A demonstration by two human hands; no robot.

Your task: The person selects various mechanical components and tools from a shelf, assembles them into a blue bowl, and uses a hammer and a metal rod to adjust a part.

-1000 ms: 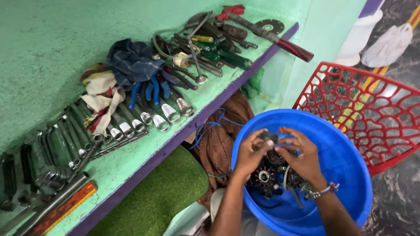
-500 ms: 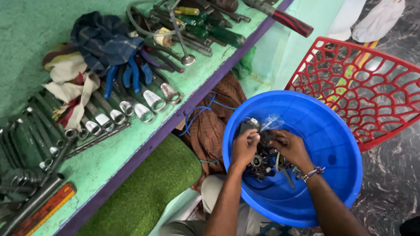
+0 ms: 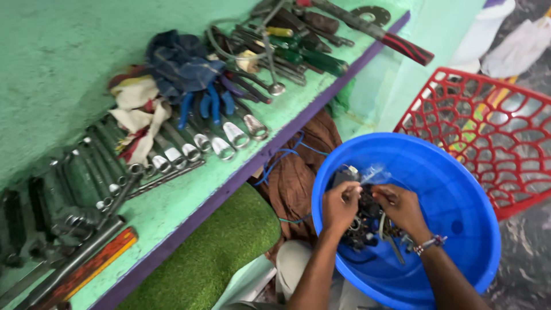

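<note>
Both my hands are inside a large blue plastic tub (image 3: 459, 189) that sits low in front of me. My left hand (image 3: 340, 205) and my right hand (image 3: 402, 208) are closed on a dark, greasy cluster of metal parts (image 3: 367, 221) lying in the tub, with small pieces and a thin tool around it. A clear bit of plastic (image 3: 374, 173) sticks up just above the cluster. A beaded band is on my right wrist (image 3: 429, 244).
A green shelf with a purple edge (image 3: 229, 183) runs along the left, holding a row of spanners (image 3: 115, 166), pliers with blue handles (image 3: 209, 106), rags (image 3: 138, 109) and screwdrivers (image 3: 304, 54). A red plastic basket (image 3: 493, 132) stands right of the tub. Green turf (image 3: 212, 252) and brown cloth (image 3: 298, 172) lie below the shelf.
The view has drifted a little; my hands stay in the tub, working closer together on the dark metal cluster.
</note>
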